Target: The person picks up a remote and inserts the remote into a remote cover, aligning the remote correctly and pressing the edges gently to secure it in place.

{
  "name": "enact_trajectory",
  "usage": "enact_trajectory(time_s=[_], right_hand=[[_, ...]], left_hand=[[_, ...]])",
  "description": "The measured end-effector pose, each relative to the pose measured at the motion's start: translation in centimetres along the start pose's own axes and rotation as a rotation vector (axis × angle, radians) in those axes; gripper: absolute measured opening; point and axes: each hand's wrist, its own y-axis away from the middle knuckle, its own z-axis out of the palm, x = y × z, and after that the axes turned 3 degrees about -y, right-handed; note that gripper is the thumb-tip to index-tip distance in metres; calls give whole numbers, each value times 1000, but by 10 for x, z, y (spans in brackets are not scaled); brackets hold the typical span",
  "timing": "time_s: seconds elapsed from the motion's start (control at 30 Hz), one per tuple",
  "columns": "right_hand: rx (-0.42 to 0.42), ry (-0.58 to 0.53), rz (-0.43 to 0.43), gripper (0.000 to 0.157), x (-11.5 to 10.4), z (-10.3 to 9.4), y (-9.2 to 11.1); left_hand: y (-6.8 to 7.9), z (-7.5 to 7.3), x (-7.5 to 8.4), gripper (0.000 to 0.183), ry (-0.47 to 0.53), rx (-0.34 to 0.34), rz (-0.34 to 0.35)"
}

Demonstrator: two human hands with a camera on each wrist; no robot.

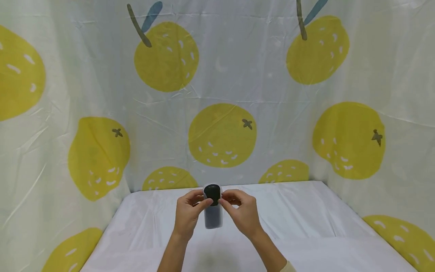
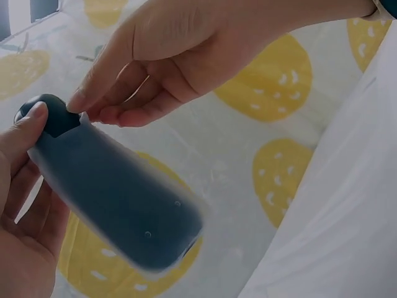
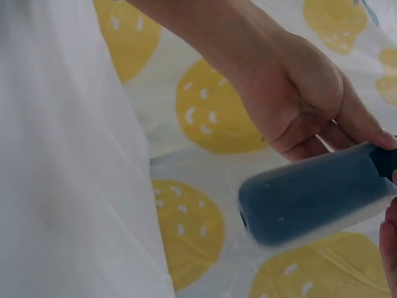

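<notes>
A long dark object (image 1: 213, 218) in a frosted, see-through sleeve stands upright between both hands in the head view. Its rounded black end (image 1: 212, 192) is at the top, and its exact kind cannot be told. My left hand (image 1: 187, 213) pinches its left side near that end, thumb over the black part. From the other side, my right hand (image 1: 244, 212) pinches the upper right edge with thumb and fingertips. In the left wrist view, two small round marks show near the lower end of the sleeve (image 2: 130, 198). The fingertips behind it are partly hidden.
A white cloth-covered table (image 1: 289, 211) lies below the hands. Behind it and along both sides hangs a pale curtain (image 1: 224, 68) printed with yellow fruit, close to the table's edges.
</notes>
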Motion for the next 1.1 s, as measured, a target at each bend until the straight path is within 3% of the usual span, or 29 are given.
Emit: enact_trajectory(time_s=[0.17,0.37,0.5,0.6,0.7,0.87,0.97,1.1], right_hand=[[-81,-73,152,20,-2,-8,-1],[-121,-65,336,14,-7,-12,-2],[-140,4,383,7,-6,-10,-3],[-122,24,424,8,-7,-9,-5],[-85,-46,505,6,-9,-7,-7],[-17,-351,659,8,-11,-4,-11],[12,-421,662,9,-10,-2,-10],[8,-301,518,6,-8,3,-7]], left_hand=[[1,-2,-3,24,51,-30,-11],[3,-4,-8,24,49,-78,-27],[1,-5,-9,22,-16,-108,38],[-2,-4,-10,22,-80,-137,132],[-3,-2,-11,24,-126,-149,214],[-5,0,-11,28,-125,-141,273],[-6,0,-9,29,-127,-133,271],[-5,-2,-4,25,-133,-104,215]])
